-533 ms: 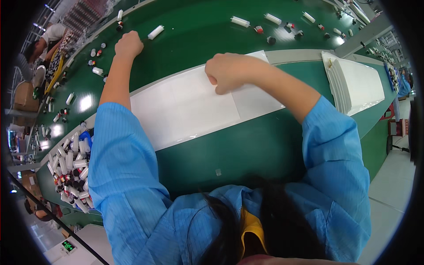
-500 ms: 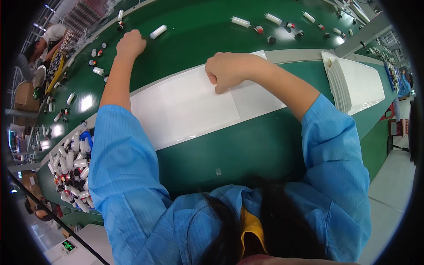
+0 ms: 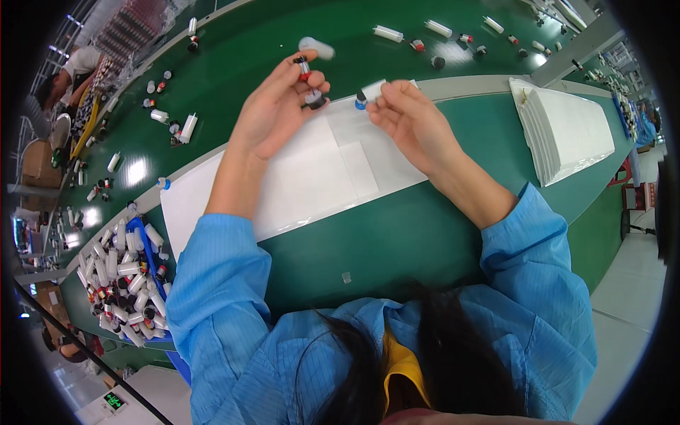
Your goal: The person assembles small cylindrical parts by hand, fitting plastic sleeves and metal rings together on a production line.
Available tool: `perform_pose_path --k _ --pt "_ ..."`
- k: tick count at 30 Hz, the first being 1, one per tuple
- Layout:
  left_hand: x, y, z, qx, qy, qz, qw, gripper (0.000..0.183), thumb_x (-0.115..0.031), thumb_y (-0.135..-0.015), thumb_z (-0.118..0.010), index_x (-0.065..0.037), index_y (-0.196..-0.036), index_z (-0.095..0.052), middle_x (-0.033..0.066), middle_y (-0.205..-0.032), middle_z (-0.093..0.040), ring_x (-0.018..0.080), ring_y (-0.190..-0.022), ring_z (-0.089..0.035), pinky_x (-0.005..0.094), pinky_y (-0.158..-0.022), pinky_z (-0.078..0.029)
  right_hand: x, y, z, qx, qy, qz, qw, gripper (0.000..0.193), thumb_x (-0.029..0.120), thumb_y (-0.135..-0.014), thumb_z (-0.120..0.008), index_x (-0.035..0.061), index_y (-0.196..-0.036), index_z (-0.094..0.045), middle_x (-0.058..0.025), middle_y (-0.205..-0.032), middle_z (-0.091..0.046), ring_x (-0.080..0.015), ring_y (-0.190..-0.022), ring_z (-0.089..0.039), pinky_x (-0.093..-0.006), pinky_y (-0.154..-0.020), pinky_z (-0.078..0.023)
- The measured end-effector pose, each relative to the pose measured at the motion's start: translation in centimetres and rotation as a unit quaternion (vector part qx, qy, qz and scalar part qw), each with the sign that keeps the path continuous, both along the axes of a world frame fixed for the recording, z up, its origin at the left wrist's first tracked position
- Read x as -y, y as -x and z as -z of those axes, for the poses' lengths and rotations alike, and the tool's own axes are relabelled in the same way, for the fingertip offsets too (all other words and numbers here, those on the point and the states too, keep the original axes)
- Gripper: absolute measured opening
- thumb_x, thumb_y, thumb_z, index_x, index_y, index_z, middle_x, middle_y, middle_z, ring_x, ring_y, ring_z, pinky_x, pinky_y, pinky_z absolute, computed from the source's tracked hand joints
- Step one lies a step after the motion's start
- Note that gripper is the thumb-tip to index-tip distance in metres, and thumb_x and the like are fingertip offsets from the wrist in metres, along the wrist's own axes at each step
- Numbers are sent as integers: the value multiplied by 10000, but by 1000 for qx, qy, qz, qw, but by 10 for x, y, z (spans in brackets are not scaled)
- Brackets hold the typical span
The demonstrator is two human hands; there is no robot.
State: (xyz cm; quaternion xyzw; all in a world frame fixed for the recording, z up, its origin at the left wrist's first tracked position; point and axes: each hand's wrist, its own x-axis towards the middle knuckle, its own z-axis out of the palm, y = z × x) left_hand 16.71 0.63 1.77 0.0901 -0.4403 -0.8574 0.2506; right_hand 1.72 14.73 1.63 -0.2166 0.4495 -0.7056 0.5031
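Note:
My left hand (image 3: 276, 103) is raised over the far edge of the white sheets, its fingers closed on a small red-and-black part (image 3: 304, 69). A black round cap (image 3: 314, 99) shows by its fingers. Just beyond the fingertips is a blurred white cylinder (image 3: 316, 48); whether they touch it I cannot tell. My right hand (image 3: 414, 117), palm turned up, pinches a white cylinder with a black and blue end (image 3: 372, 92). Beneath both hands lie flat white sheets (image 3: 304, 177), overlapping on the green table.
At the left, white cylinders with red and black ends are heaped (image 3: 127, 276) against a blue tray edge (image 3: 154, 251). More cylinders (image 3: 388, 33) lie scattered on the green surface beyond the rail. A stack of white sheets (image 3: 567, 131) sits at the right. Another person (image 3: 85, 57) is at the far left.
My left hand has come back rightward and nearer, now with a part in it. My right hand has lifted off the sheets, turned over and shows a cylinder. The sheets now reach farther left.

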Motion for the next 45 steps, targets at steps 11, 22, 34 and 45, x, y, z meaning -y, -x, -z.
perform_pose_path --k 11,22,34,45 --pt "-32 5 -9 -30 33 -29 999 273 -149 -906 -315 -12 -1104 -445 11 -749 -422 122 -766 -370 292 -770 -315 29 -38 -13 -61 152 -34 986 120 231 -837 -573 129 -827 -511 -4 -723 -570 -91 -734 -486 -259 -743 -331" --pt "-26 -10 -11 283 631 -122 712 243 -166 -871 -451 16 -1001 -545 113 -810 -619 164 -712 -574 285 -638 -437 33 -22 -23 8 170 11 985 130 183 -817 -609 110 -821 -501 27 -832 -515 -87 -869 -471 -338 -800 -417" --pt "-18 -10 -9 144 127 34 981 284 -255 -917 -395 -16 -1010 -516 -10 -671 -432 103 -649 -391 264 -736 -371 39 -20 -10 -161 184 24 969 151 163 -798 -628 80 -825 -504 -1 -803 -510 -93 -757 -492 -262 -687 -411" --pt "-27 -12 -18 -27 59 13 998 319 -130 -881 -368 -12 -1175 -409 5 -743 -356 125 -756 -350 266 -750 -313 30 -52 -23 -9 159 -71 985 148 244 -848 -566 118 -842 -488 3 -762 -568 -88 -724 -485 -255 -767 -331"
